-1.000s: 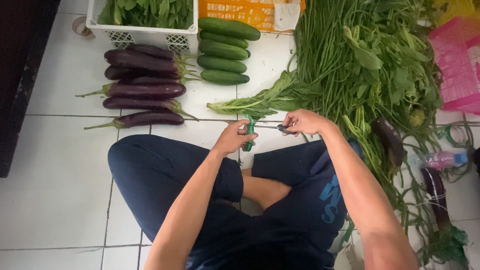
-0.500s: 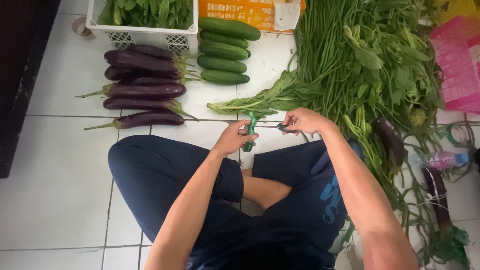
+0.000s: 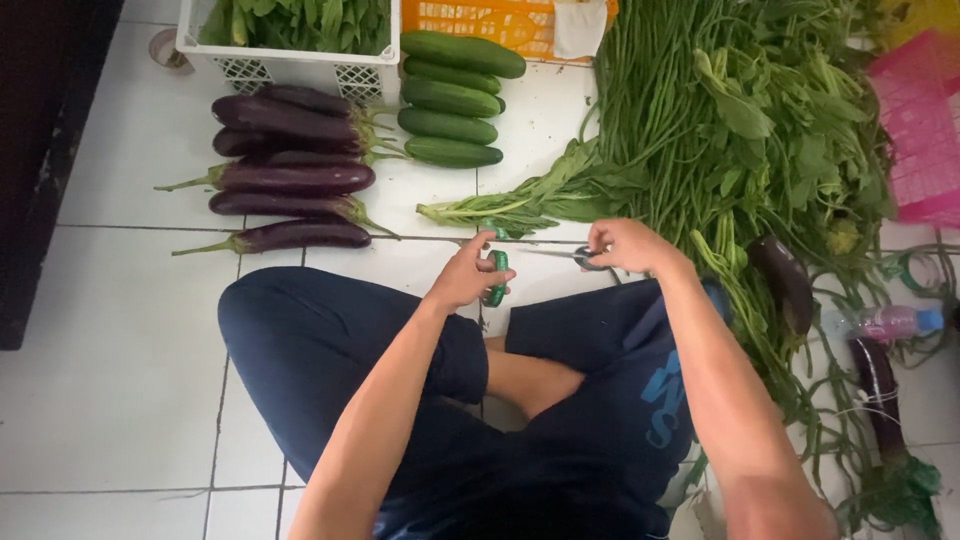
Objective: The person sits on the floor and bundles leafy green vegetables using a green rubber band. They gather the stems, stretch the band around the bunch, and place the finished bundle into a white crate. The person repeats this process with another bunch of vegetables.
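I sit cross-legged on a white tile floor. My left hand [image 3: 462, 278] grips a small green roll [image 3: 497, 277], held upright above my knee. My right hand [image 3: 622, 245] holds dark-handled scissors [image 3: 583, 258] level with it. A thin strip [image 3: 540, 252] runs from the roll to the scissors, stretched between the two hands. Just beyond the hands lies a bundle of leafy green stems [image 3: 530, 205], stalks pointing left.
Purple eggplants [image 3: 290, 175] lie at the left, cucumbers [image 3: 450, 100] behind them. A white basket [image 3: 290, 72] of greens and an orange crate [image 3: 500, 20] stand at the back. Long beans [image 3: 660, 100] and leafy greens pile at the right, with a pink basket [image 3: 920, 130], a bottle [image 3: 885, 322] and more eggplants [image 3: 785, 280].
Both hands stay almost in place with the strip held between them; the left hand with the green roll has shifted very slightly.
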